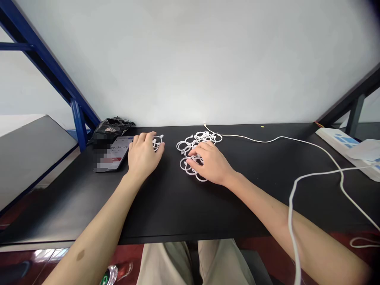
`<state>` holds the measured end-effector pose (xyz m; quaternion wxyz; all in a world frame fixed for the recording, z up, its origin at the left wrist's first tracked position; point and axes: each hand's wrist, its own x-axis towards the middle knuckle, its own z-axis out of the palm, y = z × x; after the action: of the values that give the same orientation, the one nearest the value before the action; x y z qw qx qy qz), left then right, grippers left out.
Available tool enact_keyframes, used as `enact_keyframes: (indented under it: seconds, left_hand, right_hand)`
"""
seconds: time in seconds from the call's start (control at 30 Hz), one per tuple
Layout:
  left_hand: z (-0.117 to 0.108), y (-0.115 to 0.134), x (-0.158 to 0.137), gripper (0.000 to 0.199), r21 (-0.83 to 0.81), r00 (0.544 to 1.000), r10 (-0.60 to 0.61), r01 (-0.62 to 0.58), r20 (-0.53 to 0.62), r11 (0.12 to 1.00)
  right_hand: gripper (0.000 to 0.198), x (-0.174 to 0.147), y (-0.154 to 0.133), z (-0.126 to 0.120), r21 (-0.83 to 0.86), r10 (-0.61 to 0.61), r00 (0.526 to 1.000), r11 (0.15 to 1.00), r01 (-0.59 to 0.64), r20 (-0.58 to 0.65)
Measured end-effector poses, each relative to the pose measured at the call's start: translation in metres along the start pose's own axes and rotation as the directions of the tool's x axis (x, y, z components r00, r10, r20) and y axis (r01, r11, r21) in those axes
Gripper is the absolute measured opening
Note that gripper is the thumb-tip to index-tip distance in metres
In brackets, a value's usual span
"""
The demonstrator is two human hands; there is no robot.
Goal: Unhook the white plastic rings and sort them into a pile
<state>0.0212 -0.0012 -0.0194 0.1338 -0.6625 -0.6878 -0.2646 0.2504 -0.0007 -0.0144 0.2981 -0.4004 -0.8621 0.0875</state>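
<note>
Two groups of thin white rings with small knobbed ends lie on the black table point(166, 209). My left hand point(144, 152) is palm down over the smaller group of rings point(160, 138), hiding part of it. Its thumb stands apart from the fingers, and the hand is open. At the larger tangled pile of rings point(185, 148) is my right hand point(210, 162), also open. Its fingers curve down onto the pile, with the thumb apart from them. Whether either hand touches a single ring cannot be made out.
A phone point(120, 148) showing a timer lies left of my left hand, by a crumpled black plastic bag point(111, 127). A white cable point(267, 141) runs across the table and over my right forearm. A white and blue box point(341, 142) sits far right; a wall closes the back.
</note>
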Motion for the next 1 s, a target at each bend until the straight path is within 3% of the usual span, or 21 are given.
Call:
enact_keyframes:
  seconds: [0.2, 0.33, 0.47, 0.77, 1.0]
  left_hand:
    - [0.004, -0.006, 0.001, 0.049, 0.062, 0.999, -0.036, 0.034, 0.04, 0.998]
    - [0.002, 0.007, -0.001, 0.038, -0.08, 0.996, 0.091, -0.09, 0.009, 0.993]
    - [0.002, 0.015, -0.005, 0.029, -0.192, 0.978, 0.207, -0.201, 0.015, 0.961]
    - [-0.01, 0.021, -0.008, 0.025, -0.418, 0.947, 0.315, -0.264, 0.056, 0.869]
    - [-0.023, 0.029, -0.013, 0.046, -0.573, 0.862, 0.487, -0.33, 0.141, 0.75]
  right_hand:
    - [0.024, 0.0, -0.004, 0.005, -0.066, 0.05, 0.997, 0.997, -0.046, 0.055]
    - [0.025, 0.0, -0.007, 0.011, -0.104, 0.084, 0.996, 0.991, -0.082, 0.018]
    - [0.015, 0.0, -0.007, 0.014, -0.088, 0.094, 0.995, 0.992, -0.095, -0.021]
    - [0.013, 0.002, -0.011, 0.004, 0.2, 0.049, 0.989, 0.979, -0.021, -0.136]
    - [0.01, 0.004, -0.018, -0.001, 0.462, 0.11, 0.971, 0.887, 0.001, -0.213]
